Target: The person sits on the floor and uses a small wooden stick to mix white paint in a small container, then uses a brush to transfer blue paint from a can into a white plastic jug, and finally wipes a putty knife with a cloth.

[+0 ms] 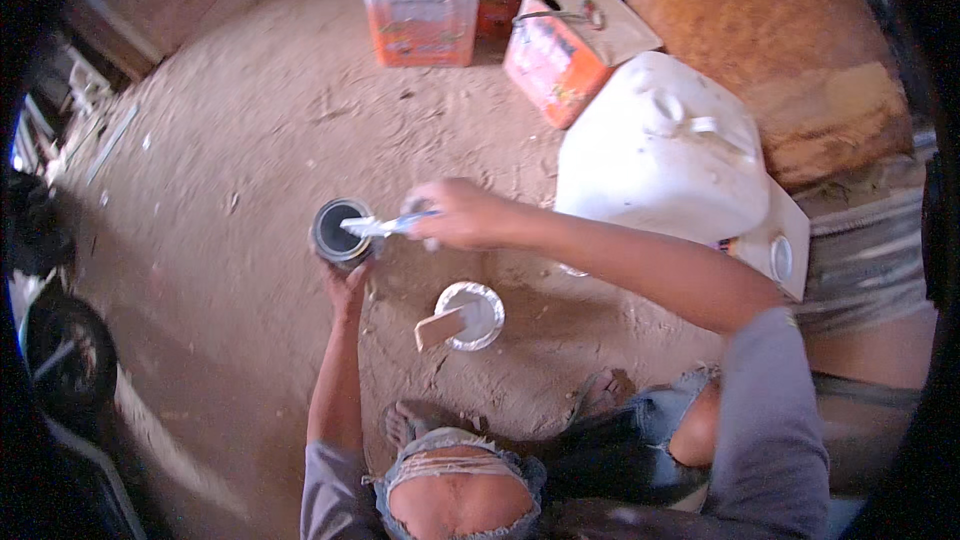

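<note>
My left hand (346,278) grips a small open metal can (330,232) with a dark inside, raised at the left of centre. In my right hand (452,212) is a paintbrush (362,227) with white on its bristles, held over the can's mouth at its right side; whether it touches the rim I cannot tell. Below them on the dirt floor stands a small tub (486,338) of pale whitish stuff, with a flat wooden stick (435,330) leaning out over its left rim.
Orange-and-silver square tins (420,10) stand at the back. A white plastic jerrycan (640,160) lies right of my hands, by a rusty brown sheet (760,50). A black wheel (75,350) is at the far left. My feet and knees are at the lower edge.
</note>
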A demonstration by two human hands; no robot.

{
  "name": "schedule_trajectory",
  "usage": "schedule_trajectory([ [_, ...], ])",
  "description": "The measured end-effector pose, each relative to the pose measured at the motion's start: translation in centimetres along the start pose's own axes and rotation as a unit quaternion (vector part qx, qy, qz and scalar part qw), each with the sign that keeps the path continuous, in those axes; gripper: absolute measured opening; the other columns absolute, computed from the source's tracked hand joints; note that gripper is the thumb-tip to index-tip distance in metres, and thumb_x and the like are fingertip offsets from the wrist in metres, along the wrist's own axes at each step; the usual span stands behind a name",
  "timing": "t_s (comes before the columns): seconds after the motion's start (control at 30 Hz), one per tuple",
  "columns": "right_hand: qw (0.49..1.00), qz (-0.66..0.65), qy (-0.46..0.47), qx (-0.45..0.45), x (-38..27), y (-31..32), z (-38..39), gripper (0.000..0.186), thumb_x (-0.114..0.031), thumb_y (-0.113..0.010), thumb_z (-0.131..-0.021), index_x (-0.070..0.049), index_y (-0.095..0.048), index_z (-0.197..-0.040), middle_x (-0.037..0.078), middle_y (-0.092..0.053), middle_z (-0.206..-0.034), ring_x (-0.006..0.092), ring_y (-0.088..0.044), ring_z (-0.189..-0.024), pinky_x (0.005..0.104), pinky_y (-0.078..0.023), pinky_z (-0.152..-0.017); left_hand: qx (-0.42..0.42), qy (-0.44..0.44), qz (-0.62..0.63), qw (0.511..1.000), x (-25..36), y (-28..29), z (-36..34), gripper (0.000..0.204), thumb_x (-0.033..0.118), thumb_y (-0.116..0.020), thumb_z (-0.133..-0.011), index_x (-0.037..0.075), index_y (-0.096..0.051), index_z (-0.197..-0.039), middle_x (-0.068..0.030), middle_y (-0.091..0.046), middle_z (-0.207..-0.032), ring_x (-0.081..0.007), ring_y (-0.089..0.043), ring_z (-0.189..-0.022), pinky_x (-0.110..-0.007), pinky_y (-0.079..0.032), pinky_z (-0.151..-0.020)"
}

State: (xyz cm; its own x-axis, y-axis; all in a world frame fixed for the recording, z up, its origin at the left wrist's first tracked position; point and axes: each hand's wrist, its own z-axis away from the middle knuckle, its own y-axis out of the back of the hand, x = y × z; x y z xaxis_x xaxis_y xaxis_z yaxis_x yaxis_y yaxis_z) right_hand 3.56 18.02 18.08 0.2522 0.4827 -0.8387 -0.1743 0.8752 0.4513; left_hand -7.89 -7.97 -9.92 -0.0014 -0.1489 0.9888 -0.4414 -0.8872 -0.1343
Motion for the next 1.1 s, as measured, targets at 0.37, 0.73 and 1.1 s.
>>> schedule_trajectory([
  [0.37, 0.971, 0.189, 0.008, 0.143, -3.6, 2.9, 2.8, 0.049, -0.038, -0.069, -0.086, -0.002, -0.064, -0.120, 0.023, -0.072, -0.093, 0.0391, -0.070, -0.090, 0.0458, -0.055, -0.082, -0.084, -0.034, 0.015, 0.996, 7.3, -11.8, -2.3, 0.104, 0.019, -0.092, -0.066, 0.004, -0.031, -0.149, -0.0124, -0.050, -0.140, -0.0248, -0.055, -0.124, -0.038, -0.046, -0.105],
  [0.73, 0.799, 0.410, -0.179, 0.402, 9.6, 23.5, 31.2, 0.054, -0.039, -0.073, -0.088, 0.007, -0.066, -0.115, 0.027, -0.064, -0.123, 0.0393, -0.061, -0.116, 0.0430, -0.046, -0.101, -0.154, -0.053, -0.049, 0.985, 12.8, -17.9, -6.3, 0.099, 0.021, -0.095, -0.061, 0.004, -0.040, -0.143, -0.0122, -0.057, -0.135, -0.0253, -0.056, -0.122, -0.041, -0.044, -0.106],
  [1.1, 0.833, 0.403, -0.126, 0.357, 7.0, 23.1, 26.3, 0.043, -0.035, -0.074, -0.088, 0.005, -0.069, -0.104, 0.027, -0.069, -0.097, 0.0413, -0.067, -0.089, 0.0429, -0.052, -0.081, -0.190, -0.081, -0.024, 0.978, 13.4, -15.8, -7.9, 0.108, 0.026, -0.096, -0.062, 0.003, -0.033, -0.147, -0.0147, -0.053, -0.139, -0.0259, -0.054, -0.128, -0.040, -0.041, -0.110],
])
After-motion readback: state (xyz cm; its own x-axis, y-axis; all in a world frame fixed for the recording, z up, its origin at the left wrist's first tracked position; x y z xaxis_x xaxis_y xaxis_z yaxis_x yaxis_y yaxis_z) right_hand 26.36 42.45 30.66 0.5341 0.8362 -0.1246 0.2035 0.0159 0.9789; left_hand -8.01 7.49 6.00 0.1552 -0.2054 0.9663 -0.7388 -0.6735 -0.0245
